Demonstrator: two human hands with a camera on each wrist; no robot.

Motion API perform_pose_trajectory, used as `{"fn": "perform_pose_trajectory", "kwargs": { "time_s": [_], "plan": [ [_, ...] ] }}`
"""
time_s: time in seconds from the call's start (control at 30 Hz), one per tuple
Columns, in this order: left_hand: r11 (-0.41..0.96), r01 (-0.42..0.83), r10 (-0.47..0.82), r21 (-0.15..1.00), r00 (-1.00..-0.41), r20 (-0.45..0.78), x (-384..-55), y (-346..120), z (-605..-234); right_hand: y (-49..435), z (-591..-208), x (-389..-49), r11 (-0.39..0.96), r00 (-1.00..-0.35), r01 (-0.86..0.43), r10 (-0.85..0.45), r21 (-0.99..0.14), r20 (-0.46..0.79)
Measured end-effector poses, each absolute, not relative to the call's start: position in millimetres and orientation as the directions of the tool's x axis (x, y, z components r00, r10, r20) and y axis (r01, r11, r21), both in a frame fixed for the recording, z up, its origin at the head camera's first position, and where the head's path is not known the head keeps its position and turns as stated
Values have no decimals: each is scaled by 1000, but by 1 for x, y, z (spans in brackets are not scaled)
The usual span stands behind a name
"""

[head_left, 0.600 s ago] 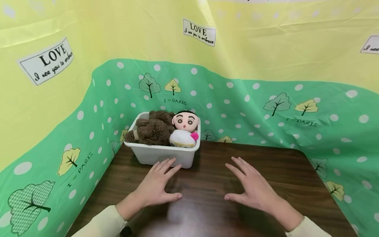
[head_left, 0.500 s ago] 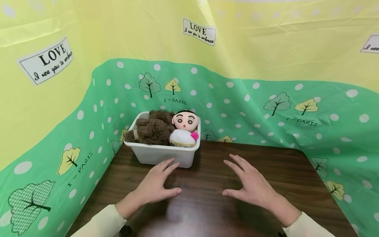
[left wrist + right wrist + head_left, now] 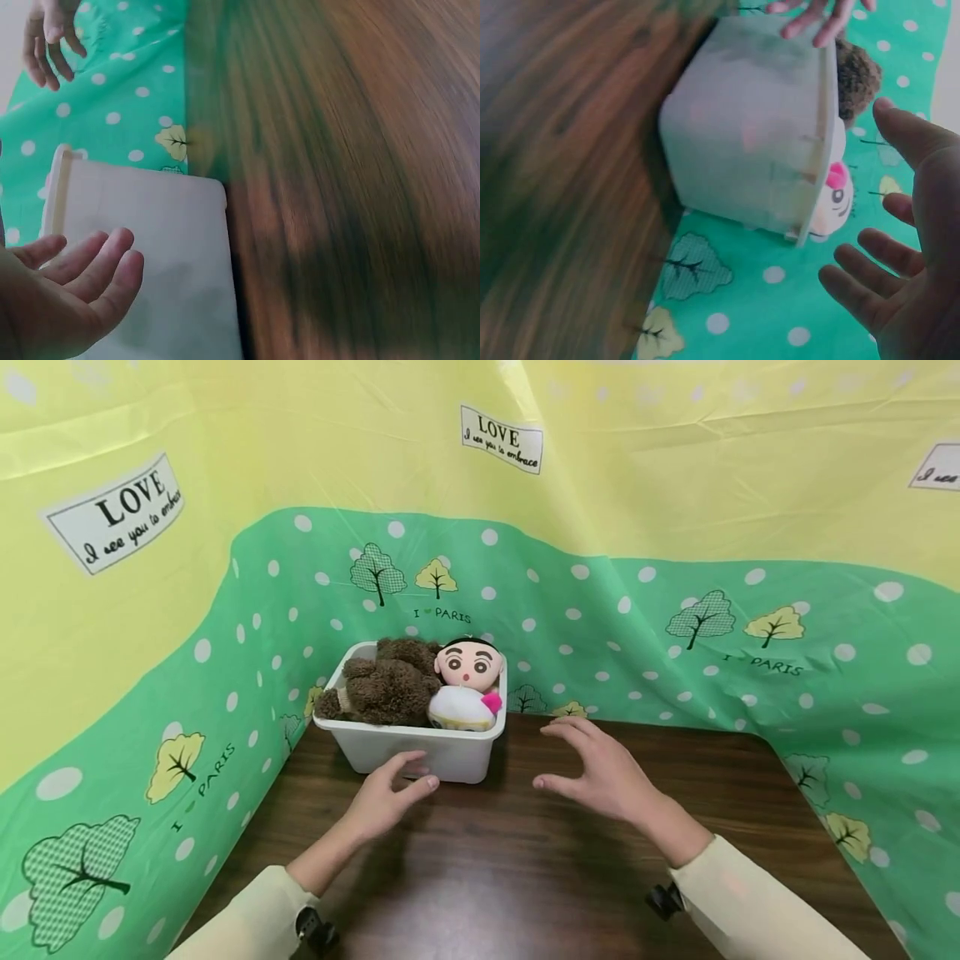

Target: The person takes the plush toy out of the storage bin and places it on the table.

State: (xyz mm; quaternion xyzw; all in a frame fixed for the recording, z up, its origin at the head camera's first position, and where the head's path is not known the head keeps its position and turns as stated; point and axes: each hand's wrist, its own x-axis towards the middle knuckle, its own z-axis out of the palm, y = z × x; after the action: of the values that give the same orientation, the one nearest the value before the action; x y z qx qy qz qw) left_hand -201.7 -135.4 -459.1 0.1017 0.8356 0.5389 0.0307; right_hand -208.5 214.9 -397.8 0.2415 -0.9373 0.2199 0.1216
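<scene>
A white plastic bin (image 3: pixel 420 750) stands on the dark wood table at the back left. Inside it lie a brown teddy bear (image 3: pixel 393 692), a doll with a round face and black hair (image 3: pixel 468 665), and a white plush toy with a pink bow (image 3: pixel 459 708). My left hand (image 3: pixel 386 797) hovers in front of the bin's front wall, fingers loosely bent and holding nothing. To the right of the bin my right hand (image 3: pixel 603 770) is held over the table, thumb and fingers spread apart with nothing between them.
A dark wood tabletop (image 3: pixel 480 877) spreads beneath both hands. Behind and along the sides hangs a yellow and green curtain (image 3: pixel 637 635) printed with dots and trees. Each sleeve has a small black device (image 3: pixel 315 930) at the cuff.
Both hands have moved forward; the right has also shifted left toward the bin. The left hand's fingers are more bent than before. The bin and toys stay in place.
</scene>
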Motion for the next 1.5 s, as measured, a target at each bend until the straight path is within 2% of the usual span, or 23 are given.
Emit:
{"fn": "perform_pose_trajectory", "kwargs": {
  "time_s": [0.17, 0.27, 0.73, 1.0, 1.5],
  "plan": [
    [191, -12, 139, 982, -990, -40, -211, -137, -454, 197, -387, -229, 766, -851, -514, -395, -386, 347],
    [121, -73, 106, 990, -991, -86, -217, -140, -452, 185, -379, -240, 758, -852, -513, -395, -401, 343],
    [-86, -270, 4, 959, -963, -271, -234, -155, -451, 132, -366, -287, 735, -858, -514, -431, -442, 280],
    [-188, -320, -48, 929, -941, -334, -238, -160, -444, 109, -369, -305, 748, -869, -495, -436, -442, 234],
    [-252, -303, -75, 919, -941, -331, -248, -168, -444, 89, -378, -323, 797, -884, -467, -425, -384, 193]
  ]
}}
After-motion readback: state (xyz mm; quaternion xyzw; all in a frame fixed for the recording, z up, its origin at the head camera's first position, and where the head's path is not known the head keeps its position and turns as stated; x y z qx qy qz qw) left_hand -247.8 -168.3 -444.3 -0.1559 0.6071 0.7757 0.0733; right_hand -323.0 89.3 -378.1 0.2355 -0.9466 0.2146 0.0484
